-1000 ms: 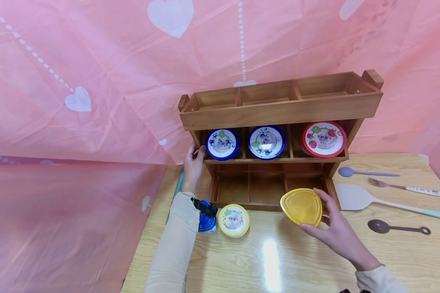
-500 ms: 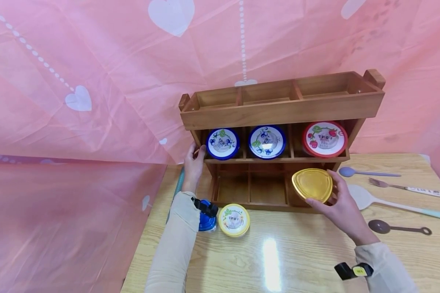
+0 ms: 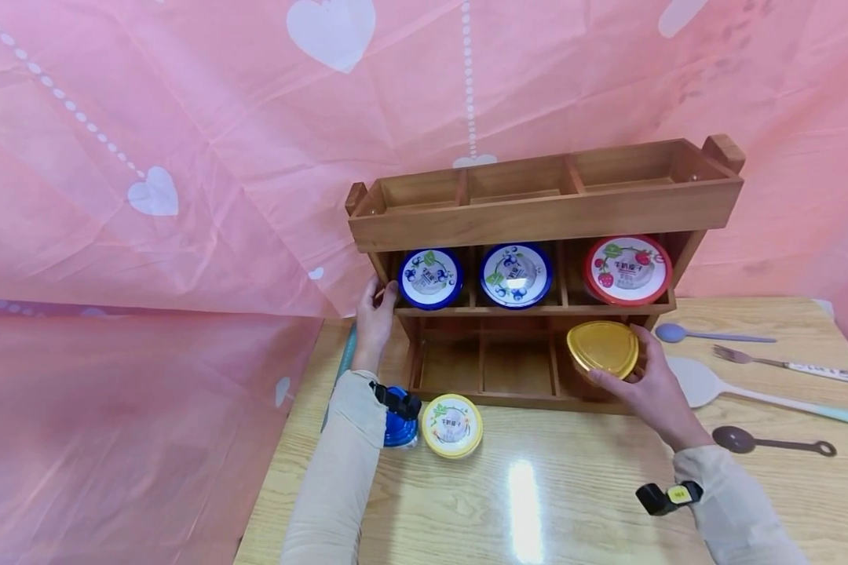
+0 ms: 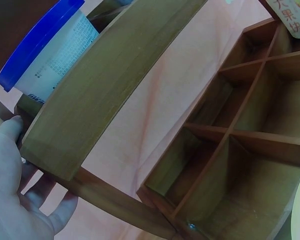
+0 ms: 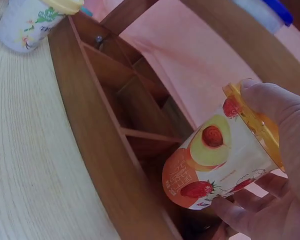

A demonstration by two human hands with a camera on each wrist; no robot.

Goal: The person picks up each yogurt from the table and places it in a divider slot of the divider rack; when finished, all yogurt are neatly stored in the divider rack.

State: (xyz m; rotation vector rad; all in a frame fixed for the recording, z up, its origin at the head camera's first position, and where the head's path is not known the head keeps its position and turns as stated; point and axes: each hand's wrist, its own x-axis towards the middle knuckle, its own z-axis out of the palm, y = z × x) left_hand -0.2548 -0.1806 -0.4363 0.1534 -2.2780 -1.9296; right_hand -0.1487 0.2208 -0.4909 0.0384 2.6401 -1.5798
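Yellow-lidded cup (image 3: 603, 348) in right grip (image 3: 656, 392), at lower right compartment (image 3: 571, 388) of wooden rack (image 3: 546, 216)
Thumb on lid rim, fingers against cup wall, pinching; cup tilted, just left of the palm; base contact cannot be told; left grip (image 3: 374, 322) holds rack's left side, beside a blue-lidded cup (image 3: 430, 278)

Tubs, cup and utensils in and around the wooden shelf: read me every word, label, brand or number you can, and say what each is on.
"牛奶皮子", as far as legible: red-rimmed lid; smaller print blurred.
"大果", then an unclear character: peach-pictured cup, seen in the left wrist view; its other print is blurred.
Too small or blurred: blue-rimmed lids, yellow-rimmed lid, fork handle.
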